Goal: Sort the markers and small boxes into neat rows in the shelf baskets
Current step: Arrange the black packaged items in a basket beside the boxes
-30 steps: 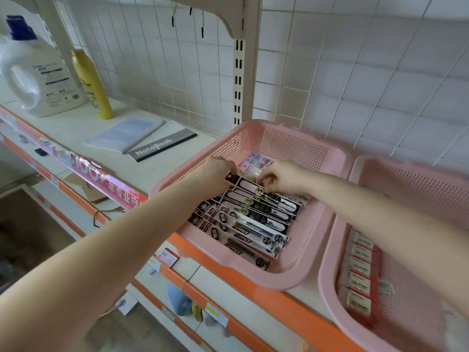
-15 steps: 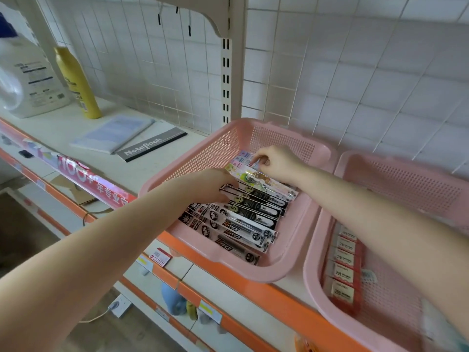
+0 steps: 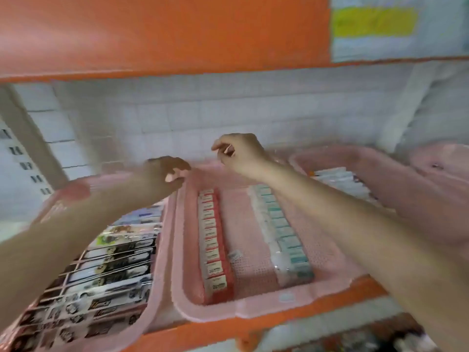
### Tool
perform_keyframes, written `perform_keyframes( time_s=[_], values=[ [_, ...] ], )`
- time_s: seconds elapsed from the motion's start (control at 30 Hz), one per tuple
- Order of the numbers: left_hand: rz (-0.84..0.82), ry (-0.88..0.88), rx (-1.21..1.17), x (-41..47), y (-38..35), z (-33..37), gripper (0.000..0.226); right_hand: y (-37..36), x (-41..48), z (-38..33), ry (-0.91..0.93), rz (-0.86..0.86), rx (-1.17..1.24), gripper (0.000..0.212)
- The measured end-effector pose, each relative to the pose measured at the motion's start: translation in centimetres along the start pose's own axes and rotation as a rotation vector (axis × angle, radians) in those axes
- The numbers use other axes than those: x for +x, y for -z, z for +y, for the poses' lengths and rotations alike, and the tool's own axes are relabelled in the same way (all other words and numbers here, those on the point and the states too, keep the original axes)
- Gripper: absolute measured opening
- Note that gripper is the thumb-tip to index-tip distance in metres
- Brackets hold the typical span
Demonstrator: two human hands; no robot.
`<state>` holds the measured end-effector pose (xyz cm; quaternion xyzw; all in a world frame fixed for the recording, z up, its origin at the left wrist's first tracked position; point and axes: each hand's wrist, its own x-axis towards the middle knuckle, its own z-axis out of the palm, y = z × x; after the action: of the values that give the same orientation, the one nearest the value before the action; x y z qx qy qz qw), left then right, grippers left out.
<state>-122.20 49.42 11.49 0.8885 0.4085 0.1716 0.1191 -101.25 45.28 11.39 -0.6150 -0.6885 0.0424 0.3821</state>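
I count three pink baskets side by side: the left basket, the middle basket and the right basket. A fourth pink shape at the far right is too blurred to call. The middle basket holds two rows: the red small boxes, roughly ten, and the teal boxes, smeared beyond counting. The left basket holds marker packs, at least ten. There are two orange shelf edges, the upper shelf edge and the near shelf edge, one yellow label, and my two hands: left hand and right hand.
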Motion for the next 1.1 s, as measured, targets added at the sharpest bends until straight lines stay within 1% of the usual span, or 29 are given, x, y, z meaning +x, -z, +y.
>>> perform_keyframes(
  time_s=[0.07, 0.13, 0.23, 0.3, 0.37, 0.5, 0.57, 0.6, 0.67, 0.73, 0.83, 0.9, 0.97, 1.03, 1.1],
  values=[
    [-0.018, -0.109, -0.104, 1.8, -1.9, 3.6, 0.029, 3.9, -3.7, 3.0, -0.135, 0.104, -0.074, 0.019],
    [-0.048, -0.222, -0.135, 3.3, -3.8, 7.3, 0.024, 8.3, -7.7, 5.3, -0.264, 0.135, -0.187, 0.019],
    [-0.083, -0.428, -0.202, 4.8, -6.5, 13.3, 0.028, 14.9, -13.3, 7.6, -0.429, 0.221, -0.296, 0.022],
    [-0.093, -0.517, -0.220, 5.2, -8.5, 17.1, 0.024, 18.6, -16.9, 9.0, -0.546, 0.213, -0.411, 0.025],
    [-0.125, -0.578, -0.246, 5.5, -10.4, 20.7, 0.027, 21.9, -20.3, 10.7, -0.646, 0.229, -0.485, 0.028],
    [-0.169, -0.708, -0.272, 6.3, -13.1, 27.1, 0.031, 27.7, -25.0, 14.7, -0.753, 0.386, -0.505, 0.027],
    [-0.179, -0.728, -0.275, 7.4, -14.4, 29.7, 0.030, 30.5, -25.7, 17.6, -0.767, 0.405, -0.513, 0.027],
    [-0.185, -0.722, -0.274, 8.2, -15.1, 30.8, 0.031, 31.7, -25.8, 19.2, -0.778, 0.386, -0.518, 0.026],
    [-0.168, -0.700, -0.273, 10.0, -16.3, 33.0, 0.033, 33.9, -25.8, 22.7, -0.788, 0.303, -0.505, 0.025],
    [-0.117, -0.673, -0.288, 12.3, -17.4, 35.2, 0.031, 35.5, -25.5, 25.9, -0.771, 0.171, -0.479, 0.026],
    [-0.103, -0.567, -0.335, 16.2, -20.0, 40.6, 0.029, 37.8, -25.1, 29.2, -0.720, -0.157, -0.508, 0.032],
    [-0.147, -0.582, -0.281, 18.3, -21.8, 44.7, 0.033, 39.0, -25.2, 30.8, -0.727, -0.388, -0.462, 0.037],
    [-0.187, -0.590, -0.249, 20.3, -23.5, 48.1, 0.040, 40.3, -24.6, 32.8, -0.715, -0.578, -0.462, 0.042],
    [-0.217, -0.539, -0.219, 22.0, -25.3, 50.1, 0.046, 41.2, -23.4, 35.0, -0.681, -0.679, -0.504, 0.045],
    [-0.226, -0.459, -0.189, 23.0, -26.6, 50.8, 0.049, 41.3, -21.9, 37.1, -0.626, -0.688, -0.523, 0.048]
  ],
)
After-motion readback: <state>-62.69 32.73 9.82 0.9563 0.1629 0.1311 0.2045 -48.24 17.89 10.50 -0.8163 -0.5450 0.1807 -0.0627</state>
